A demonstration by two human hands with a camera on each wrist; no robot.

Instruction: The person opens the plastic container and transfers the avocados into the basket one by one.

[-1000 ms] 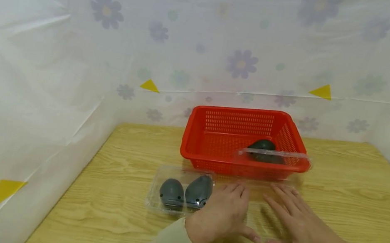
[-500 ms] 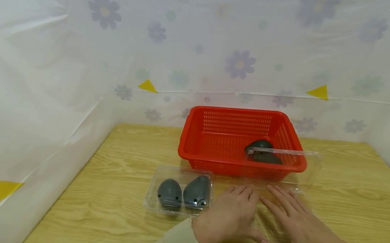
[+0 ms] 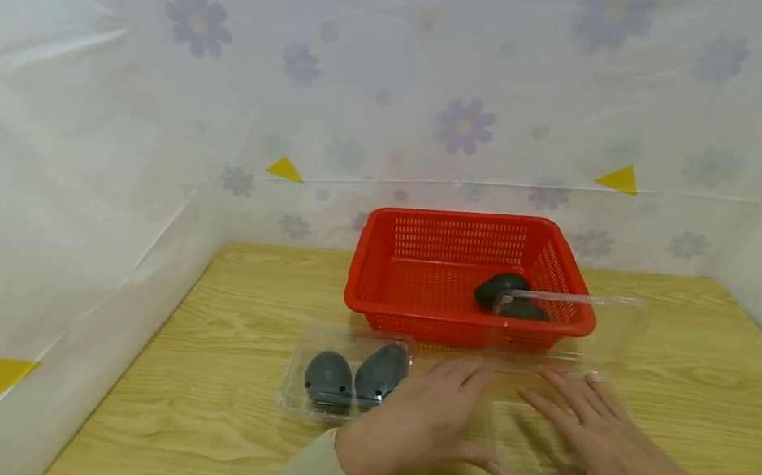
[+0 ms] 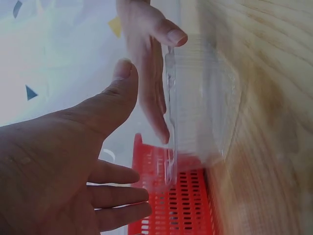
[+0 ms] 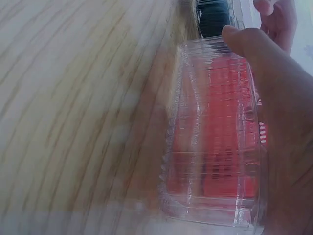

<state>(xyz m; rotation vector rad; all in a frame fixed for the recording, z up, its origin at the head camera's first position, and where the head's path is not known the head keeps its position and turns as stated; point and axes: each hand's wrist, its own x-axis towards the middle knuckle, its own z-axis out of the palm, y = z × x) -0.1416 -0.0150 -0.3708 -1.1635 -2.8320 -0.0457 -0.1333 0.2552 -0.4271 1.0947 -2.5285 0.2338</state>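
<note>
An open clear plastic clamshell box (image 3: 527,448) lies on the table, its lid (image 3: 603,336) raised at the back in front of the red basket. My right hand (image 3: 621,462) is spread over the box's right part; in the right wrist view its thumb (image 5: 249,41) is at the rim. On the other side, my left hand (image 3: 420,420) has loosely extended fingers, and the left wrist view shows a gap between it and the box. Left of that hand, another clear clamshell (image 3: 297,377) holds two dark, avocado-like fruits (image 3: 329,377), its near right corner hidden by the hand.
Behind the boxes stands a red slotted basket (image 3: 412,324) with two dark fruits (image 3: 502,288) at its right end, seen partly through the raised lid. White flowered sheeting (image 3: 377,65) closes off the wooden table (image 3: 193,406) at the back and sides.
The open clamshell has slid to the right, lid included. My left hand first followed it rightward, then drew back left, away from the box. My right hand has shifted slightly right.
</note>
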